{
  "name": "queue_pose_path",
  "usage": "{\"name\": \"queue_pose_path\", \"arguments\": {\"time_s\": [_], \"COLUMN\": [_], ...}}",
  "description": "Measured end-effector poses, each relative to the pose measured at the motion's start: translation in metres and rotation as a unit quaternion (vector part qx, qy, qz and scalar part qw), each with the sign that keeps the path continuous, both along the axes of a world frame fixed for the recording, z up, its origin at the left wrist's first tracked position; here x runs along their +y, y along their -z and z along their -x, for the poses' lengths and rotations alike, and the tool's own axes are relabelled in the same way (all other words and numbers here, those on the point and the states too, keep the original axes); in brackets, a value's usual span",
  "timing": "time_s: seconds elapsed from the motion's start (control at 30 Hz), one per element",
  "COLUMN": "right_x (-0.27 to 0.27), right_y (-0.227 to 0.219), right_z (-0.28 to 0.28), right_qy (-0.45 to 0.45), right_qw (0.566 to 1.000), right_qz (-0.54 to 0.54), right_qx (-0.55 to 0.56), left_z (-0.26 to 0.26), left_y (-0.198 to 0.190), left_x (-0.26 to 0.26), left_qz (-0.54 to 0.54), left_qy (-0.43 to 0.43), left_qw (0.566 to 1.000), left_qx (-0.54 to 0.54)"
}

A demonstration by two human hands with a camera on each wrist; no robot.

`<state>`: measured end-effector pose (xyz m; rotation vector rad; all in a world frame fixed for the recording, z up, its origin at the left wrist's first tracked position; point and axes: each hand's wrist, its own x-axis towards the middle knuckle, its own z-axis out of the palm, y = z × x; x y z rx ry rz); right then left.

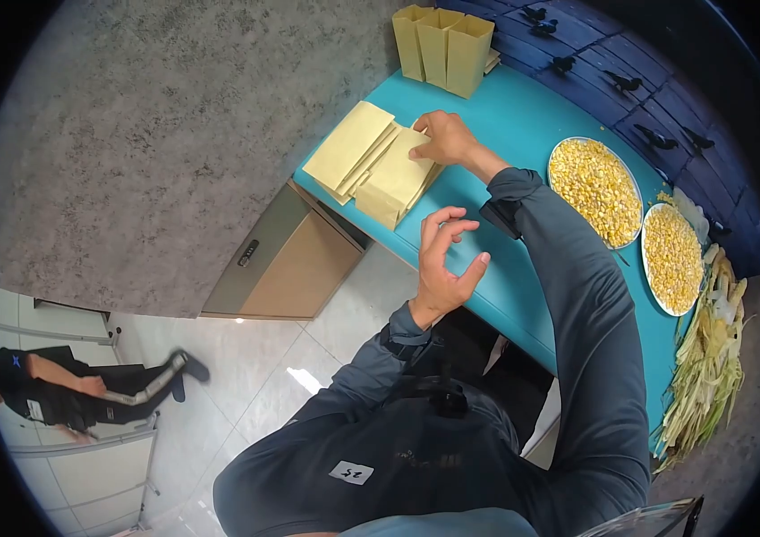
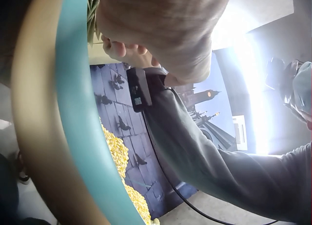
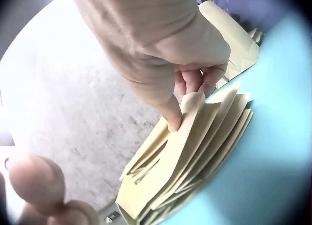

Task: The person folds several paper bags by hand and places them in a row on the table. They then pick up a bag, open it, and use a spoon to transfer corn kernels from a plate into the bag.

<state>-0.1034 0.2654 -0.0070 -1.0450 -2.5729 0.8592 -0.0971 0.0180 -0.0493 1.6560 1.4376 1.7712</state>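
Note:
My right hand pinches the top edge of a flat brown paper bag, thumb on one face and fingers behind it. Beneath that bag lie several more folded paper bags, their edges fanned apart in the right wrist view. A second pile of flat bags lies just to the left on the teal table. My left hand hovers by the table's front edge, fingers loosely bent, holding nothing. In the left wrist view, the left hand partly covers the right one.
Three opened paper bags stand upright at the table's far end. Two white plates heaped with corn kernels sit on the right, near corn husks. Another person is at the far left, beyond a cabinet.

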Motion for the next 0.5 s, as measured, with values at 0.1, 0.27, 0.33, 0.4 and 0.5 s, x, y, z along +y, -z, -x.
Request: {"name": "queue_pose_path", "arguments": {"time_s": [0.1,0.27,0.33,0.4,0.5], "right_x": [0.000,-0.024,-0.047,-0.073,-0.097], "right_y": [-0.009,-0.043,-0.067,-0.093,-0.101], "right_z": [-0.011,-0.057,-0.090,-0.125,-0.177], "right_qy": [-0.031,-0.063,-0.070,-0.043,-0.009], "right_qw": [0.993,0.963,0.957,0.963,0.962], "right_qz": [0.093,0.197,0.180,0.164,0.158], "right_qx": [0.065,0.174,0.215,0.211,0.223], "left_z": [-0.002,0.003,0.008,0.016,0.024], "left_y": [-0.005,-0.023,-0.030,-0.040,-0.043], "left_x": [-0.003,-0.013,-0.020,-0.017,-0.009], "left_qz": [-0.013,-0.120,-0.135,-0.124,-0.057], "left_qy": [-0.027,-0.137,-0.221,-0.228,-0.170], "left_qw": [1.000,0.973,0.950,0.953,0.981], "left_qx": [0.008,0.144,0.174,0.154,0.069]}}
